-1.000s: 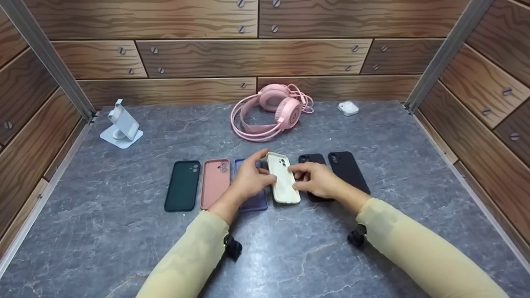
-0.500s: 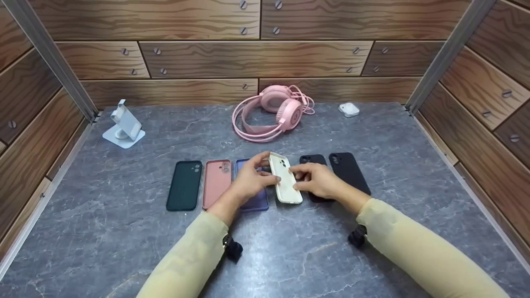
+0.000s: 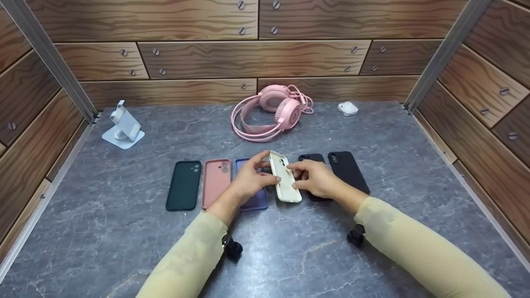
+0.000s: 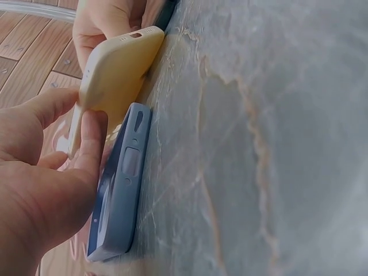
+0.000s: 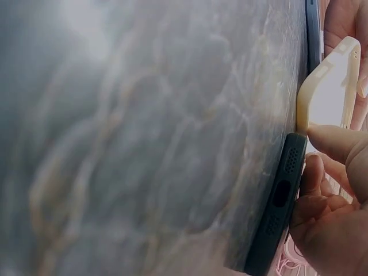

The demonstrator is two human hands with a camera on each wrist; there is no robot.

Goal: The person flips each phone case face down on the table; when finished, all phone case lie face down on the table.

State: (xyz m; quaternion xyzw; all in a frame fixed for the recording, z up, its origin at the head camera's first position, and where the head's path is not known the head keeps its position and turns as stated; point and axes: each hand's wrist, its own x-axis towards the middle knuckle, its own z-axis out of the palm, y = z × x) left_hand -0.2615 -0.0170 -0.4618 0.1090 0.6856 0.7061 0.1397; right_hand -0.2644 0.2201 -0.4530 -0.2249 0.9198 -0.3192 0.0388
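A cream phone case [image 3: 285,188] is tilted over the table, its left side raised and its inside facing up. My left hand [image 3: 250,178] pinches its left long edge, thumb on top and fingers beneath. On the opposite edge, my right hand [image 3: 321,179] grips it between thumb and fingers. The left wrist view shows the outer back of the cream case [image 4: 123,72]. A blue phone case [image 3: 255,202] lies partly hidden under my left hand. Beneath my right hand is a black phone case [image 3: 312,157], partly covered.
The row on the grey marbled table [image 3: 273,256] also has a dark green case [image 3: 184,186], a pink case [image 3: 216,180] and another black case [image 3: 348,171]. Behind are pink headphones [image 3: 269,114], a white stand [image 3: 124,126] and a small white item [image 3: 348,108].
The left side of the cream case has risen, so it leans more steeply and sits slightly further right. Both hands keep their hold on it.
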